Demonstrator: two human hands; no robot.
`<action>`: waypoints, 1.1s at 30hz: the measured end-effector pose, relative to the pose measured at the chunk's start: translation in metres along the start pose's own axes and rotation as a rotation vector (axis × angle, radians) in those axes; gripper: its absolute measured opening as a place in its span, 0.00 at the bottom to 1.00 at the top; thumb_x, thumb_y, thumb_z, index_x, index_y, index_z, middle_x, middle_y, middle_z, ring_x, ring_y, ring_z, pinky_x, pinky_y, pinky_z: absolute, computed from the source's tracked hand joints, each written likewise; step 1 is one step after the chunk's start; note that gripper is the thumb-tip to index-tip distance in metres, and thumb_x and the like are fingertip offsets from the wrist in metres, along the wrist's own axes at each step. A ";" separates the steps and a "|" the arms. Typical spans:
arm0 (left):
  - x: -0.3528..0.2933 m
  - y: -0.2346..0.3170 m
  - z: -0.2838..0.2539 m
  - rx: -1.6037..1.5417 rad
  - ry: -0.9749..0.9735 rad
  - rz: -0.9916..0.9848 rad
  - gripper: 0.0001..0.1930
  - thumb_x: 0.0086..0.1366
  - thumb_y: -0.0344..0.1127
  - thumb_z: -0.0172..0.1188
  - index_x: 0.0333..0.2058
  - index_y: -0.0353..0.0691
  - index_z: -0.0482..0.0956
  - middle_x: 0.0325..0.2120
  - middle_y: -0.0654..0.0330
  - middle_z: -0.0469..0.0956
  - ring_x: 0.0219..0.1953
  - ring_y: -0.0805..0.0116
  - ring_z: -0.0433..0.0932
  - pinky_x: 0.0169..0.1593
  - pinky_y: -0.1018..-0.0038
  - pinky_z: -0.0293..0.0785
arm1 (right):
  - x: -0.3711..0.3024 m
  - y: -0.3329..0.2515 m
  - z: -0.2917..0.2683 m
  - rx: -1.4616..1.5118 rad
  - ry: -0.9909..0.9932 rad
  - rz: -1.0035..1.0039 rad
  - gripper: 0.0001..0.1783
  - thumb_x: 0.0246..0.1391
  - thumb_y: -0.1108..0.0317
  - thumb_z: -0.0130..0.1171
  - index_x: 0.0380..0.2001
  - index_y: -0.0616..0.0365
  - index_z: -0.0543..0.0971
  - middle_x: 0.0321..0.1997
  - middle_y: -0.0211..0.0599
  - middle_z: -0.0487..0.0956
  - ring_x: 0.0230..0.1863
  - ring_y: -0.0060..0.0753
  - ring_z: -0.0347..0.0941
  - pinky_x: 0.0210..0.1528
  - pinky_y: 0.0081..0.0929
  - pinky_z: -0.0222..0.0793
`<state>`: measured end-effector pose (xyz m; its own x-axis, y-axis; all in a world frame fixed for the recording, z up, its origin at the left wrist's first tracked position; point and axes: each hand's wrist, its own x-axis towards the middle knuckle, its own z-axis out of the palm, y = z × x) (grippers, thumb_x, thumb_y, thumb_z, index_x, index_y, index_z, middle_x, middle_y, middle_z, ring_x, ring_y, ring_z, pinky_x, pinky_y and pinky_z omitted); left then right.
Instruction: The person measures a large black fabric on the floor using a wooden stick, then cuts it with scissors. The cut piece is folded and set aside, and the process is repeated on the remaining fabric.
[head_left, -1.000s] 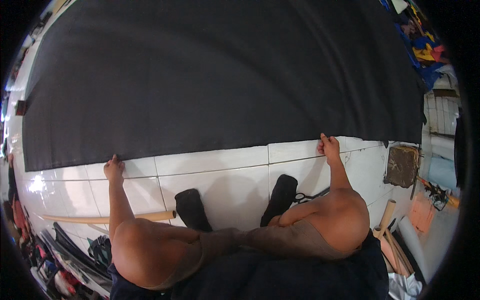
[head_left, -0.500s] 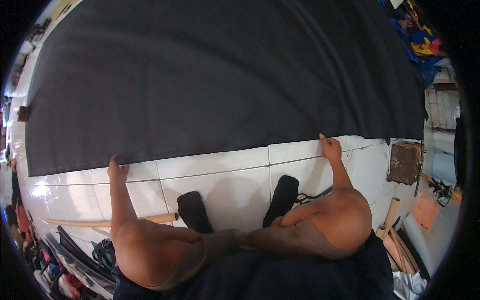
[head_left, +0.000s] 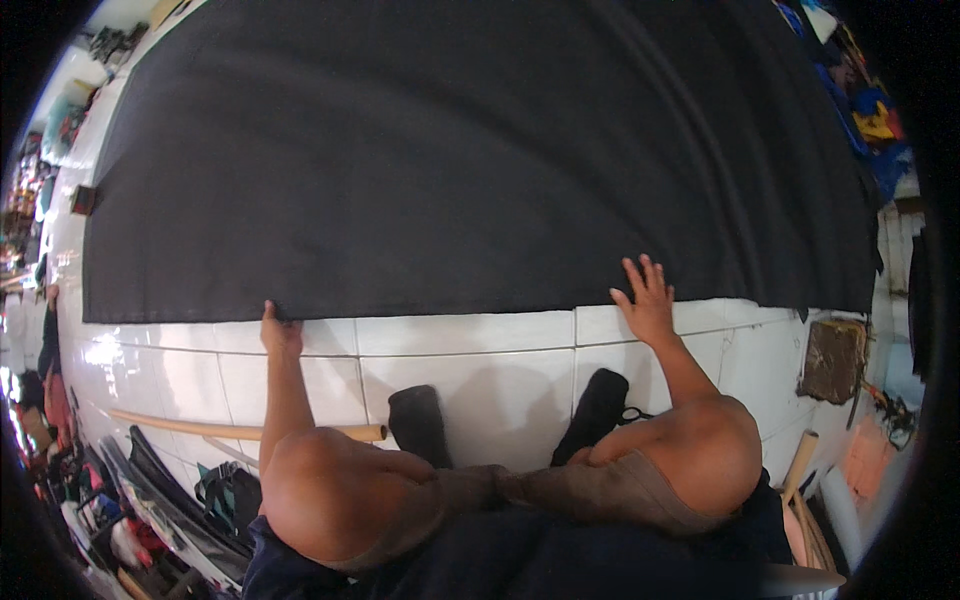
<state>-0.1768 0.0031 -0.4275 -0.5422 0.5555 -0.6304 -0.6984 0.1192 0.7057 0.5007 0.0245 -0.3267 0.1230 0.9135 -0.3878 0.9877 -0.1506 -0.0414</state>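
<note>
A large black sheet of fabric (head_left: pixel 450 160) lies spread over the white tiled floor, its near edge running across in front of me. My left hand (head_left: pixel 282 332) is at that edge toward the left, its fingers closed on the cloth; part of the fingers is hidden at the hem. Farther right, my right hand (head_left: pixel 648 305) rests with fingers spread, the fingertips lying on the fabric just past its edge and the palm over the tiles. Soft folds run through the sheet's right side.
A scuffed brown block (head_left: pixel 835 360) sits by the sheet's right corner, and a small dark block (head_left: pixel 83 200) at its left edge. A long cardboard tube (head_left: pixel 250 431) lies left of my feet. Scissors (head_left: pixel 632 414) show partly beside my right foot (head_left: pixel 598 405).
My right hand has let go of the fabric edge and opened its fingers onto the sheet. My left hand stays at the edge. The whole view has shifted somewhat.
</note>
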 end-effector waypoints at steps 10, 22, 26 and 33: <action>-0.010 0.008 0.004 0.250 0.238 0.026 0.19 0.69 0.41 0.63 0.50 0.32 0.74 0.42 0.55 0.81 0.41 0.61 0.81 0.42 0.62 0.80 | -0.004 0.109 0.017 -0.011 0.107 0.202 0.39 0.66 0.47 0.55 0.74 0.44 0.57 0.77 0.47 0.55 0.76 0.54 0.52 0.75 0.49 0.53; -0.126 0.066 -0.207 1.088 1.100 -0.032 0.38 0.60 0.55 0.68 0.56 0.27 0.68 0.57 0.38 0.72 0.60 0.42 0.73 0.58 0.53 0.73 | 0.025 -0.096 -0.203 -0.185 -0.090 -0.751 0.22 0.57 0.57 0.66 0.52 0.55 0.80 0.50 0.44 0.81 0.53 0.49 0.77 0.59 0.46 0.70; -0.091 0.056 -0.178 0.868 0.968 0.443 0.30 0.62 0.48 0.67 0.49 0.25 0.71 0.44 0.39 0.79 0.49 0.45 0.79 0.53 0.57 0.74 | 0.041 -0.205 -0.205 -0.201 0.032 -1.099 0.23 0.57 0.53 0.66 0.51 0.54 0.80 0.48 0.41 0.82 0.51 0.48 0.78 0.55 0.44 0.71; -0.084 0.029 0.071 0.623 0.433 0.812 0.30 0.58 0.49 0.73 0.44 0.32 0.68 0.38 0.50 0.77 0.38 0.60 0.77 0.42 0.65 0.76 | -0.044 -0.402 -0.083 0.073 0.531 -1.232 0.39 0.58 0.49 0.64 0.68 0.49 0.66 0.57 0.44 0.77 0.56 0.50 0.74 0.55 0.50 0.71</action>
<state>-0.1180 0.0186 -0.3313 -0.9342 0.3364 0.1192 0.2295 0.3104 0.9225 0.1065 0.0764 -0.2163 -0.7974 0.4996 0.3384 0.4757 0.8655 -0.1569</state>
